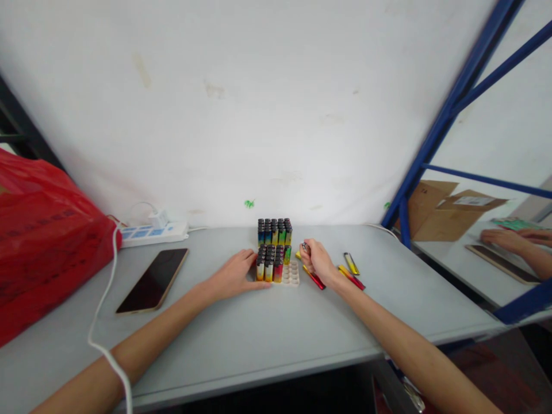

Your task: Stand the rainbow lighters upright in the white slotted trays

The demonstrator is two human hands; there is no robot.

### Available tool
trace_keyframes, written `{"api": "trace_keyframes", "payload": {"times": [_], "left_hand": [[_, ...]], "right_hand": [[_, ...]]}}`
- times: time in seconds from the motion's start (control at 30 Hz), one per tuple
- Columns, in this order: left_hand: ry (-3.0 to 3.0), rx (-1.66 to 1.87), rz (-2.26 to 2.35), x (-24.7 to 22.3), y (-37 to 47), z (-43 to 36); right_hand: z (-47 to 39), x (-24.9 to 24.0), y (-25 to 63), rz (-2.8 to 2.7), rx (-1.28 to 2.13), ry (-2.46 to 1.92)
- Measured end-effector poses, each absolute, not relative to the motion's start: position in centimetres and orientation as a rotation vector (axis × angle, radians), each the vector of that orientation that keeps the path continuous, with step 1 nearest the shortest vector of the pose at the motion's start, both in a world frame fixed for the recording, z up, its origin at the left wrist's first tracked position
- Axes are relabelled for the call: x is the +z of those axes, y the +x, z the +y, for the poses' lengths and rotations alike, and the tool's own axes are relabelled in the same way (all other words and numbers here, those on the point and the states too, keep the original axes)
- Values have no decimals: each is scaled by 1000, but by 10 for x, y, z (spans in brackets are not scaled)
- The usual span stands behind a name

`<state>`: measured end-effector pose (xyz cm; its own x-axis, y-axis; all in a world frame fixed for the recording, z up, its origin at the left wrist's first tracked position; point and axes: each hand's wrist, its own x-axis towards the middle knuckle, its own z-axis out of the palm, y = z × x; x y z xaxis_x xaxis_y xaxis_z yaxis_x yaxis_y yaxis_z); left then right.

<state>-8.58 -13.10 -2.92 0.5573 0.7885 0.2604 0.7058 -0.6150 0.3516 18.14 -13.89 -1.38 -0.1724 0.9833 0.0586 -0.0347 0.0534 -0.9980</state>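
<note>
A grey table (267,333) stood against a stained white wall (259,103), blue shelving (435,132) to its right. The left hand (235,275) lay open, steadying a white tray (291,275) of upright lighters (271,261). The right hand (318,260) was closed on what seemed a lighter (305,247), just beside the tray. A phone (153,280) and red bag (43,230) lay left.

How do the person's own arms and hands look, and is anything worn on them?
Both forearms are bare up to the picture's lower edge: no sleeves are in view. The left hand and the right hand wear no gloves, and I see no watch, bracelet or ring, though the fingers are too small to be sure about rings.
</note>
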Motion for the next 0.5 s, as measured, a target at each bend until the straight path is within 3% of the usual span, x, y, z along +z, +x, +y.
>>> {"api": "trace_keyframes", "payload": {"times": [0.23, 0.43, 0.5], "left_hand": [[2570, 568, 1246, -26, -85, -133], [2569, 597, 1242, -29, -85, -131], [2572, 590, 1239, -28, -85, -132]], "right_hand": [[-139, -13, 186, -1408, 1241, -1001], [-146, -4, 192, -1876, 438, -1041], [-147, -2, 193, -1972, 327, -1041]]}}
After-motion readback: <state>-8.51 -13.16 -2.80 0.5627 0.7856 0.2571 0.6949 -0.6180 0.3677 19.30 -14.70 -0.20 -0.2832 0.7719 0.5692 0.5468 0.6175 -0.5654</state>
